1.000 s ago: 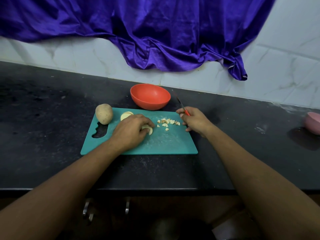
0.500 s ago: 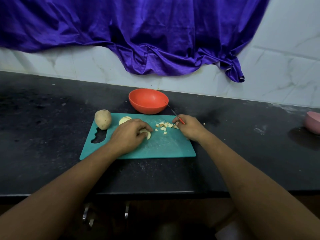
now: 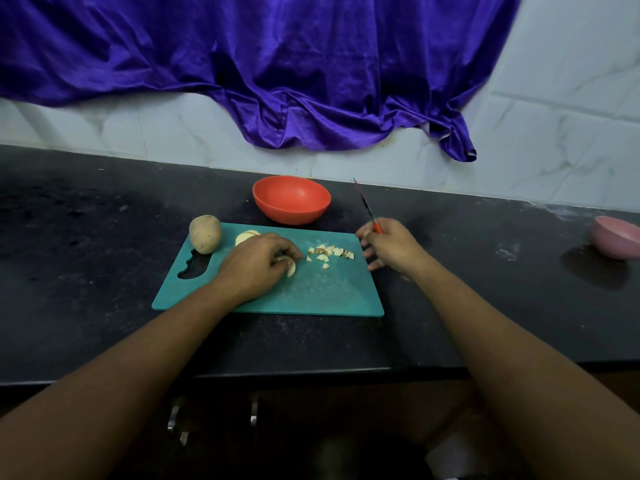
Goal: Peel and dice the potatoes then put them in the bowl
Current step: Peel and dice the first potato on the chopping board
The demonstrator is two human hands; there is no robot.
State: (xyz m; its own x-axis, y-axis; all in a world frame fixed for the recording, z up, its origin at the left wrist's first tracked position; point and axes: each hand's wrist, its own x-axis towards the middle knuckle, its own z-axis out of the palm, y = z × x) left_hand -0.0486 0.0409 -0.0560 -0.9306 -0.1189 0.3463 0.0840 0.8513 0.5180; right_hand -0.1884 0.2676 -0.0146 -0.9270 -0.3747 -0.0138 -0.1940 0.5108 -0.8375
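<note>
Potato slice point(image 3: 291, 268) seemingly pinched by left hand point(image 3: 257, 265); right hand point(image 3: 393, 247) grips knife point(image 3: 365, 202).

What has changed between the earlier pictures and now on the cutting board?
The right hand, gripping the knife, drew back rightwards from the diced pieces to the board edge. The left hand keeps holding the potato slice; whole potato and red bowl stayed put.

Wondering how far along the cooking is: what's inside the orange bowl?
The orange bowl looks empty; only its bare inner wall shows. Its near rim hides the inside of the near wall. The diced potato lies on the cutting board instead.
</note>
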